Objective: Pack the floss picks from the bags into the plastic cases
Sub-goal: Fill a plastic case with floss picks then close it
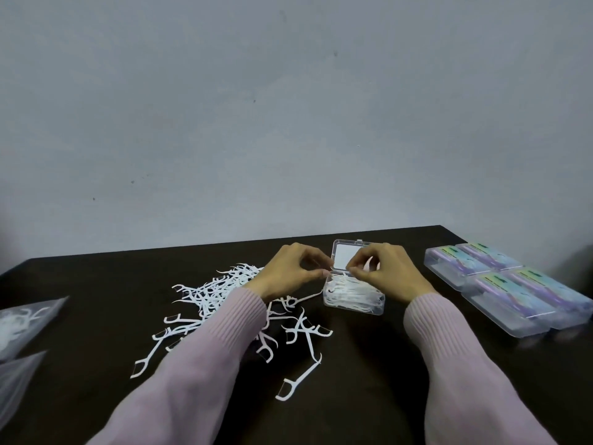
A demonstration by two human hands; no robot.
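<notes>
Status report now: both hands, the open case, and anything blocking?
Left hand and right hand pinching floss picks over open case. Case nearly full, lid up. Loose floss picks beside it, nothing blocking.

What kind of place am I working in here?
Probably a home or small packing station: a dark table against a bare wall, loose floss picks, and four closed cases set together.

Dark table (369, 396): loose floss picks (218, 293), cases (510, 293), bags (22, 322).
</notes>
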